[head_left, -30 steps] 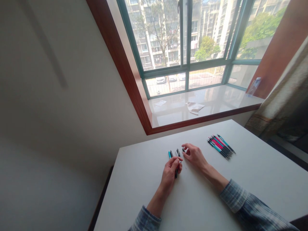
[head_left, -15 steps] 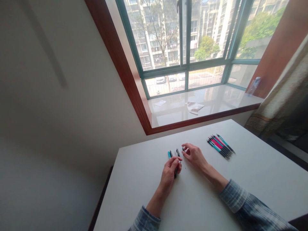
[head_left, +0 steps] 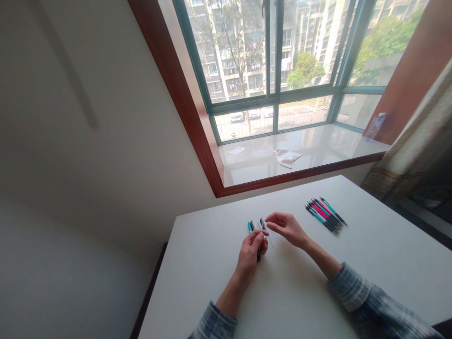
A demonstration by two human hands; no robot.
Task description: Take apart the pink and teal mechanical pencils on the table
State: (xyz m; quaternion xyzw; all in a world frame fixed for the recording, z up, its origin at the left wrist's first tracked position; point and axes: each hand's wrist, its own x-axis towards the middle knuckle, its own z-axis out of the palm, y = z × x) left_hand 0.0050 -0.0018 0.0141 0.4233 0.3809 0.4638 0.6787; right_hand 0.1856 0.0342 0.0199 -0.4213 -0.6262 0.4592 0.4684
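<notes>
My left hand (head_left: 250, 254) is closed around a dark pen barrel (head_left: 259, 254), whose lower end shows below the fingers. Just to the right, my right hand (head_left: 286, 229) hovers by the small pen parts (head_left: 262, 223), thumb and forefinger a little apart with nothing visible between them. A thin pale rod (head_left: 271, 241), like a refill, lies between the hands. Beyond the left hand are a teal piece (head_left: 249, 227) and a dark piece (head_left: 252, 225), partly covered by the fingers.
A row of teal, pink and black pens (head_left: 326, 215) lies on the white table (head_left: 296, 292) to the right. Behind the table, the windowsill (head_left: 247, 169) carries a crumpled cloth (head_left: 287, 157) and a clear bottle (head_left: 375, 127). A curtain (head_left: 406, 136) hangs at right.
The small dark piece at my right fingertips no longer shows there, and that hand has shifted slightly toward the left hand, fingers loosened. The pale rod shows more plainly. My left hand keeps its grip.
</notes>
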